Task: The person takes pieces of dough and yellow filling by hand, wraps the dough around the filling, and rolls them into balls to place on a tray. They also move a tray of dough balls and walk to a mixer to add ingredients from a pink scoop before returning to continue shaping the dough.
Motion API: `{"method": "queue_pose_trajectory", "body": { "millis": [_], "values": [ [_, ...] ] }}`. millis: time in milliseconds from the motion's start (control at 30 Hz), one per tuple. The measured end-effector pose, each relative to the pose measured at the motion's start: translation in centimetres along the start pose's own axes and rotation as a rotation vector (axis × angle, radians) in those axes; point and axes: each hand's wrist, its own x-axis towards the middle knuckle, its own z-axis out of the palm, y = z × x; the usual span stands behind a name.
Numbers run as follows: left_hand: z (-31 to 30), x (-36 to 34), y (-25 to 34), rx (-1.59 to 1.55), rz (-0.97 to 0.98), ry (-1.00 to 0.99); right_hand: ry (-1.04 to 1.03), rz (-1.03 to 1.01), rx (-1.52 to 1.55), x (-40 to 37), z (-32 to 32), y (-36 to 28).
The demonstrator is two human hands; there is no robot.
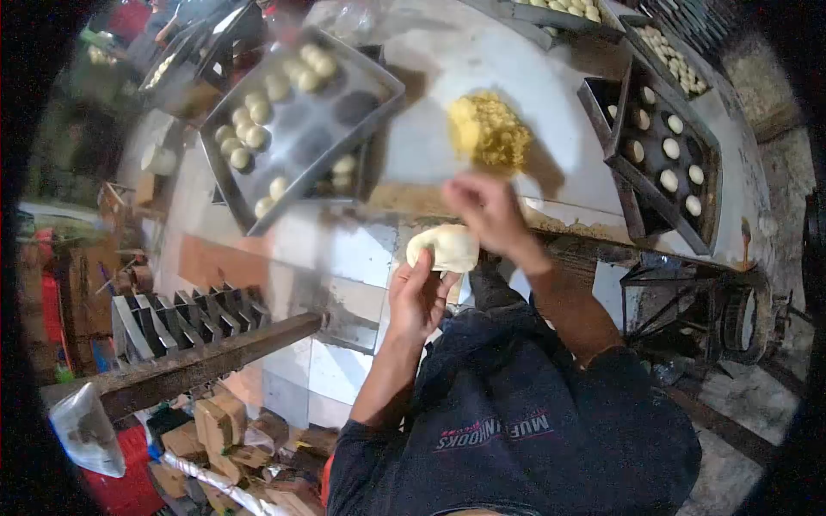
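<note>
A flattened piece of pale dough [449, 248] lies on the fingers of my left hand [416, 291], with the thumb pressed on its near side. My right hand [489, 206] is in the air just above and right of the dough, blurred, its fingers bent; whether it holds anything is too smeared to tell. Beyond it on the white table [422, 129] sits a heap of yellow crumbly filling [490, 131]. At the left, a metal tray [301, 138] carries several round dough balls [255, 112] and rests partly over another tray.
Stacked dark trays [662, 163] with dough pieces stand at the table's right side. More filled trays [559, 15] are at the far edge. A wooden beam [206, 353] and a row of metal pans [185, 318] are at the lower left.
</note>
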Motion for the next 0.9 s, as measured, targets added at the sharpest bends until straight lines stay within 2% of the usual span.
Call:
{"method": "queue_pose_trajectory", "body": {
  "millis": [33,67,100,167,300,367,433,533,667,733,767,800,833,900],
  "values": [
    [0.6,0.7,0.3,-0.009,0.003,0.003,0.166,0.008,-0.037,1.5,-1.1,1.6],
    [1.5,1.6,0.8,0.063,0.04,-0.034,0.223,-0.003,-0.299,3.2,-3.1,3.9],
    [2.1,2.6,1.3,0.143,0.079,-0.074,0.259,0.045,-0.4,4.8,-4.1,5.4],
    [2.2,4.8,1.5,0.2,0.09,-0.073,0.294,-0.08,-0.696,6.8,-4.6,7.6],
    [4.5,9.6,2.6,0.294,0.149,-0.06,0.262,-0.071,-0.63,8.5,-3.6,10.4],
    [4.4,12.2,2.7,0.386,0.137,-0.062,0.147,0.122,-0.459,9.0,-4.6,10.0],
    [3.6,14.7,2.0,0.375,0.098,-0.02,0.158,0.198,-0.349,8.9,-6.8,11.0],
    [4.1,18.1,0.7,0.345,0.048,0.144,0.153,0.344,0.47,9.0,-9.8,11.5],
    [8.4,21.7,-0.2,0.458,-0.138,0.259,0.077,0.396,0.478,10.2,-11.4,7.4],
    [10.3,22.9,-0.5,0.485,-0.12,0.21,0.197,-0.092,-0.125,10.9,-10.5,6.5],
    [10.9,23.6,-0.9,0.516,-0.105,0.166,0.21,-0.094,-0.127,11.5,-10.6,6.5],
    [10.6,24.6,-1.7,0.486,0.034,0.092,0.194,-0.172,-0.164,11.9,-10.7,6.5],
    [11.0,25.0,-1.6,0.5,0.02,0.081,0.182,-0.244,-0.202,12.0,-10.8,6.5],
    [11.7,24.9,-1.2,0.453,0.069,0.135,0.176,-0.185,-0.114,12.1,-12.7,4.7]
  ]
}}
